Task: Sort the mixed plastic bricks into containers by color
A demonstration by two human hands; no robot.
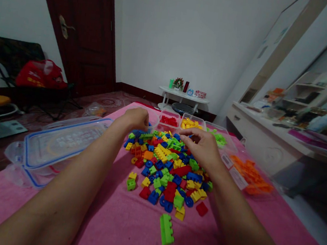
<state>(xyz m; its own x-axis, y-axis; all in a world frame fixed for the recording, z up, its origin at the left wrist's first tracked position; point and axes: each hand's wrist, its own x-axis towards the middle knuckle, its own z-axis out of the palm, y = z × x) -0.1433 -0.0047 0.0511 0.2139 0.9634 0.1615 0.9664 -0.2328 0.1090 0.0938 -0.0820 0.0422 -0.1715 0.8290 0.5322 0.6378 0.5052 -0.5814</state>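
Note:
A heap of small plastic building blocks (167,166) in red, blue, yellow, green and orange lies on a pink cloth (128,224). My left hand (136,118) is curled closed at the far left edge of the heap, over blue blocks; what it holds is hidden. My right hand (203,146) hovers over the heap's right side with fingers bent and pinched together. A long green block (166,229) lies apart, nearest me.
Clear tubs behind the heap hold sorted red blocks (169,120), yellow blocks (189,123), green blocks (219,138) and orange blocks (250,175). A large clear box with a blue-rimmed lid (61,142) sits at left. A dresser (256,137) stands right, a dark door (82,30) behind.

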